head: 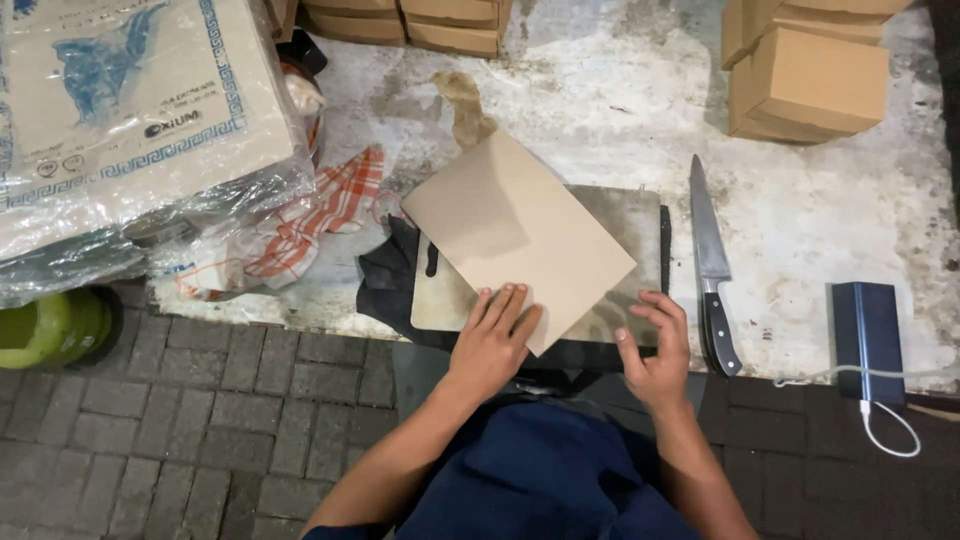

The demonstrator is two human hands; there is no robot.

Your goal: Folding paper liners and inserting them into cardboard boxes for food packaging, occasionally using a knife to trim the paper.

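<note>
A flat tan cardboard sheet [515,228] lies tilted on a worn cutting board [628,225], which rests on a black cloth [385,285]. My left hand [492,340] lies flat on the sheet's near corner, fingers together and pressing down. My right hand [655,345] hovers at the board's near edge just right of the sheet, its fingers curled and apart, with nothing in it. A large kitchen knife [712,262] with a black handle lies to the right of the board, blade pointing away.
A dark blue power bank [867,335] with a white cable lies at the right. Brown cardboard boxes [808,75] stand at the back right and back centre. A plastic-wrapped stack of flat cartons [130,110], a red checked cloth [325,205] and a green gas cylinder [50,325] are on the left.
</note>
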